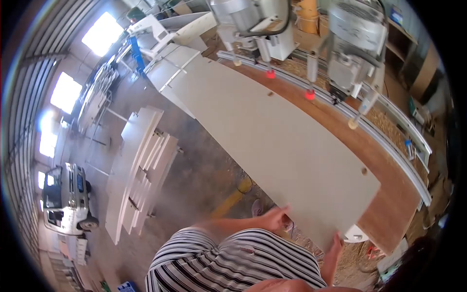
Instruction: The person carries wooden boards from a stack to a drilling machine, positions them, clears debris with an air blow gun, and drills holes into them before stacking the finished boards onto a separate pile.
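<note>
- Striped black-and-white shirt [209, 263] closest to camera, worn by the person.
- Left hand [278, 220] at the panel's long near edge, fingers closed on that edge, partly hidden by it.
- Right hand [334, 247] touching the panel's short end; most fingers out of sight, cannot tell if closed.
- Long pale panel [272, 131] lies flat, running from both hands diagonally to upper left; brown-edged holes near its far long edge.
- Brown board [396, 209] shows along the panel's far side and past its right end.
- Two motor heads, left one [238, 17] and right one [357, 44], stand over the far side; red-tipped rods [310, 94] hang below, near the panel's far edge.
- Metal rail [389, 141] runs along the brown board; sawdust [382, 119] behind it.
- White strip [173, 76] crosses the panel's far end, beside a blue stand [136, 54].
- Stacked panels [141, 170] on left, well apart from the hands.
- Shoe [257, 208] on the floor, near yellow floor marking [228, 202].
- White truck [65, 199] far left, windows [66, 92] along the wall.
</note>
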`<act>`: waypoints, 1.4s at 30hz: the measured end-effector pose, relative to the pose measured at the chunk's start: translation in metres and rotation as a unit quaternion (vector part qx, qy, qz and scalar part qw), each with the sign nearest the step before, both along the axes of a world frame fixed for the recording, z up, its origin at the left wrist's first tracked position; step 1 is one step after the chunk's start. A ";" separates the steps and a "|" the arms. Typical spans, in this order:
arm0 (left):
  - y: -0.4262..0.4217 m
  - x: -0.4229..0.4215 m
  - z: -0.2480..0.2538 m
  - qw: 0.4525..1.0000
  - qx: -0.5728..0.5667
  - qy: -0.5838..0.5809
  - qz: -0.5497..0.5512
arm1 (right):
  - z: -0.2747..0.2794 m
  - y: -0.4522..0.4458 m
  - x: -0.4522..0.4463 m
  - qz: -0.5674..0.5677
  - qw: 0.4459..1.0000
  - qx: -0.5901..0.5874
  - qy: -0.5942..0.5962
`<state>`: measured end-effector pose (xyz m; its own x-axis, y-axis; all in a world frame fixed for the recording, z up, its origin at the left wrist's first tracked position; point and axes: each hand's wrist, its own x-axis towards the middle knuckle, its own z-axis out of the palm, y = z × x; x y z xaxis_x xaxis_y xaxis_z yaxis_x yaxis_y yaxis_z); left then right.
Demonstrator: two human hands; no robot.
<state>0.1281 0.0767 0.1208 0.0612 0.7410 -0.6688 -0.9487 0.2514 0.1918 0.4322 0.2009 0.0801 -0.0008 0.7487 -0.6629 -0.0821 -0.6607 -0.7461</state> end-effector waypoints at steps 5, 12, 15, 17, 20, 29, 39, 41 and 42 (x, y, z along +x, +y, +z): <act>-0.039 -0.168 0.000 0.965 -0.062 0.084 0.240 | -0.058 0.015 0.175 -0.003 0.969 0.133 -0.210; -0.063 -0.263 -0.053 0.929 -0.111 0.187 0.299 | 0.036 0.087 0.090 0.202 0.581 0.162 -0.772; -0.053 -0.268 -0.110 0.907 -0.224 0.236 0.268 | 0.048 0.156 -0.027 0.226 0.528 0.403 -0.712; -0.051 -0.259 -0.114 0.907 -0.149 0.268 0.288 | 0.040 0.203 -0.080 0.214 0.484 0.576 -0.623; -0.054 -0.256 -0.100 0.914 -0.152 0.279 0.252 | 0.031 0.255 -0.153 0.378 0.669 0.364 -0.526; -0.128 -0.235 -0.072 0.893 -0.157 0.226 0.356 | 0.061 0.191 -0.254 0.448 0.537 0.470 -0.538; -0.336 -0.257 -0.101 0.819 -0.294 0.162 0.465 | 0.100 0.036 -0.430 0.530 0.478 0.507 -0.483; -0.399 -0.271 -0.087 0.800 -0.221 0.091 0.550 | 0.106 -0.008 -0.481 0.550 0.457 0.524 -0.462; -0.429 -0.277 -0.071 0.798 -0.168 0.060 0.575 | 0.111 -0.032 -0.510 0.565 0.441 0.533 -0.449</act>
<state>-0.1492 -0.3519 0.0501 -0.6103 0.0386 -0.7912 -0.5687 -0.7167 0.4037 -0.0774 0.1686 0.1911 -0.8687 0.4931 -0.0467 0.4953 0.8652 -0.0781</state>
